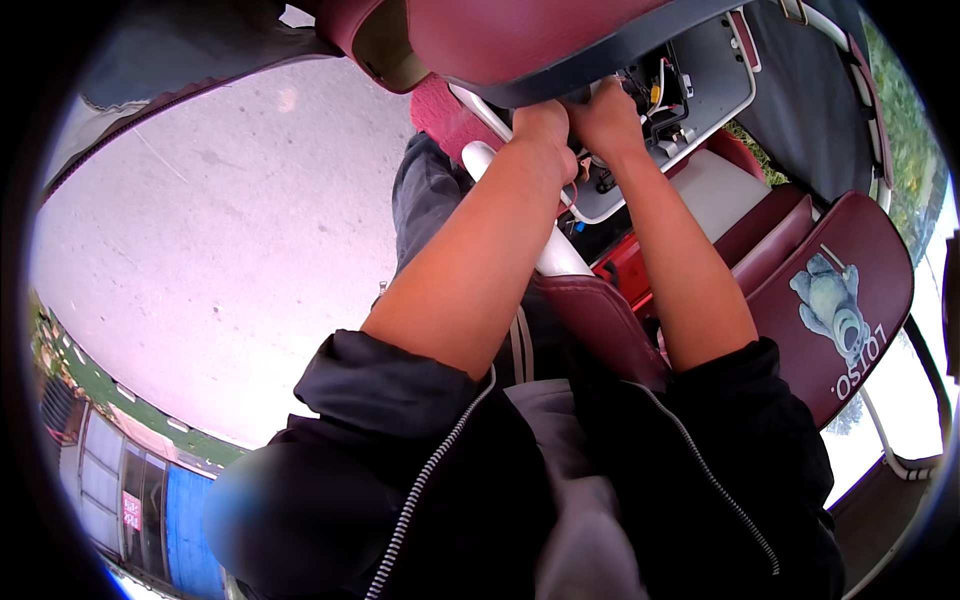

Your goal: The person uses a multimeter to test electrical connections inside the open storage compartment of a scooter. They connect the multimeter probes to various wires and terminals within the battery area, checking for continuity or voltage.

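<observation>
Both my arms reach into the open compartment (712, 85) of a small vehicle, below a tipped-up maroon seat (520, 35) with a black underside edge. My left hand (543, 128) is at the seat's lower edge, and its fingertips are hidden there. Close beside it, my right hand (606, 118) is bent with its fingers curled in by the wiring; what they hold is hidden. A yellow connector (656, 94) and black cables lie just right of that hand. Below the hands, a thin red wire (570, 198) loops near the white frame tube (565, 255).
A maroon backrest (835, 300) with a cartoon print stands at the right. Under my right forearm there is a red panel (625, 270). A dark fabric cover (815, 100) hangs at the upper right. Pale concrete ground (220, 230) spreads to the left.
</observation>
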Available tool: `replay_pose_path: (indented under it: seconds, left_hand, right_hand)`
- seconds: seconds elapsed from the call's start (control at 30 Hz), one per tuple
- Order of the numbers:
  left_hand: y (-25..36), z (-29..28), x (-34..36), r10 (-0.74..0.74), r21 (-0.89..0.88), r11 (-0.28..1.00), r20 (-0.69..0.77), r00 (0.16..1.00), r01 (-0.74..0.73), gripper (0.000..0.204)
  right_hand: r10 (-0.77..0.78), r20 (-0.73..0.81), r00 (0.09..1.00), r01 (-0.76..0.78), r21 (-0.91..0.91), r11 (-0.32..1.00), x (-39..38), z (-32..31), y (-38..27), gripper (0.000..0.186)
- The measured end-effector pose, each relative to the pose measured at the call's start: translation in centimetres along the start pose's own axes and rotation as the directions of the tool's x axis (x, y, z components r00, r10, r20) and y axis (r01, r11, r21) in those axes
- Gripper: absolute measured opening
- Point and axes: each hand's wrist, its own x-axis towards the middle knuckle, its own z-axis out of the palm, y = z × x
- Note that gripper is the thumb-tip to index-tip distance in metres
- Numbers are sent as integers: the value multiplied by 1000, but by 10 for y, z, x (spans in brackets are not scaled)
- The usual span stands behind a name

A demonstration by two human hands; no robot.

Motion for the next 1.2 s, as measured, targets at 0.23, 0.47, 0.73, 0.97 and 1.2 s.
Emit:
replay_pose_path:
  seconds: [0.23,0.47,0.73,0.97,1.2]
  left_hand:
    - [1,-4,2,0,-75,997,-39,999,-3,27]
    - [3,-3,4,3,-145,989,-83,997,-15,25]
    - [5,-9,8,6,-151,989,-13,1000,-8,30]
    - [3,-2,9,63,-71,996,-2,998,-63,48]
    - [0,-1,27,228,221,956,-150,962,-192,39]
  right_hand:
    - [-101,-58,993,101,-3,995,12,25,12,73]
    - [-161,-104,982,153,-78,985,23,37,14,72]
    - [-228,-139,964,217,-93,972,17,40,9,66]
    - [-299,-75,951,292,-87,952,45,51,33,48]
    - [-46,381,923,-354,892,281,0,8,26,28]
